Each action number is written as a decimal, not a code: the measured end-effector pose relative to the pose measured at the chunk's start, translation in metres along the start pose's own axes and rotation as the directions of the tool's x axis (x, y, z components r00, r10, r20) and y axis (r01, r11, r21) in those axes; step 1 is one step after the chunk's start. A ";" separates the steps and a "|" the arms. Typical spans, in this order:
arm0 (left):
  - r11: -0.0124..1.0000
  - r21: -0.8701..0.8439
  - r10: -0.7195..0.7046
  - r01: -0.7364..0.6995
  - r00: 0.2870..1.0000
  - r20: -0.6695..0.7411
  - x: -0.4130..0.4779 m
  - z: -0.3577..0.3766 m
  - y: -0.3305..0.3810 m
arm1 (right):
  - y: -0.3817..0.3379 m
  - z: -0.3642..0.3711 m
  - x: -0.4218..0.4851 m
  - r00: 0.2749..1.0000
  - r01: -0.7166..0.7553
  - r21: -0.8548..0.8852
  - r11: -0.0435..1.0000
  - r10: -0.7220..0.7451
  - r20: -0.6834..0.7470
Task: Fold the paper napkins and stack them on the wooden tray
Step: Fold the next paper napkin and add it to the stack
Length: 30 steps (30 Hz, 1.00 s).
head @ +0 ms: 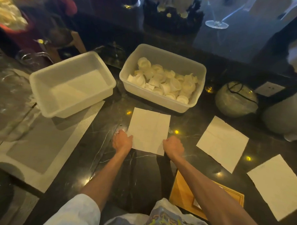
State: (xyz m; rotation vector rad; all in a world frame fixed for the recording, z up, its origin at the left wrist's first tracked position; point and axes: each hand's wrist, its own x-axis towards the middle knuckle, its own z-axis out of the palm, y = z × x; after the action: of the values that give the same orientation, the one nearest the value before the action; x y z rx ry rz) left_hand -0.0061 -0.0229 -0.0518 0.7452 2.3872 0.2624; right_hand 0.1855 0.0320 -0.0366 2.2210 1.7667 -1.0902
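Note:
A white paper napkin (149, 129) lies flat and unfolded on the dark marble counter in front of me. My left hand (122, 141) pinches its near left corner. My right hand (174, 146) grips its near right corner, fingers curled. Two more unfolded napkins lie to the right, one (223, 142) beside the first and another (276, 185) nearer the counter's right edge. The wooden tray (183, 194) sits close to me on the right, partly hidden under my right forearm.
A plastic tub (163, 59) full of small white cups stands behind the napkin. An empty white tub (71, 82) sits to its left on a grey mat (40, 145). Round wrapped bundles (235, 100) stand at the right, near a wall socket (269, 88).

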 end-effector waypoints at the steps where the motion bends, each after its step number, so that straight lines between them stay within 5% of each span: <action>1: 1.000 0.026 0.008 -0.008 1.000 0.007 0.003 0.002 0.001 | -0.002 0.001 0.001 1.000 -0.002 -0.023 1.000 0.002 -0.009; 6: 0.992 0.003 0.122 -0.122 0.992 0.043 0.004 0.003 0.007 | 0.003 -0.001 0.001 0.999 0.019 0.146 0.989 -0.026 0.045; 9: 0.890 -0.427 0.224 -0.161 0.969 0.103 -0.010 -0.009 0.021 | 0.022 -0.015 -0.014 0.995 -0.014 0.464 0.886 -0.032 0.091; 11: 0.764 -0.635 0.304 -0.119 0.933 0.191 -0.029 -0.027 0.040 | 0.046 -0.030 -0.032 0.982 -0.015 0.521 0.854 -0.084 0.167; 13: 0.722 -0.675 0.451 -0.154 0.844 0.289 -0.050 -0.043 0.062 | 0.077 -0.045 -0.053 0.958 0.037 0.491 0.870 -0.170 0.230; 18: 0.643 -0.760 0.691 -0.092 0.498 0.525 -0.112 -0.063 0.111 | 0.139 -0.097 -0.089 0.980 0.063 0.579 0.813 -0.160 0.119; 22: 0.519 -0.842 0.727 0.149 0.441 0.527 -0.155 -0.053 0.126 | 0.160 -0.112 -0.106 0.937 -0.060 0.753 0.655 -0.222 0.269; 26: 0.460 -0.862 0.724 0.214 0.471 0.503 -0.181 -0.034 0.120 | 0.160 -0.111 -0.122 0.982 0.125 0.901 0.416 -0.182 -0.052; 30: 0.331 -0.854 0.769 0.401 0.410 0.490 -0.195 -0.027 0.093 | 0.173 -0.130 -0.130 0.943 0.331 0.866 0.374 -0.150 -0.296</action>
State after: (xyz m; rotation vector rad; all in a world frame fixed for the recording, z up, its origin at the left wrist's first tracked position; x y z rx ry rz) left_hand 0.1465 -0.0579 0.1001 0.4029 0.6569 0.9953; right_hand 0.3893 -0.0649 0.0762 2.6310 1.8124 -2.5418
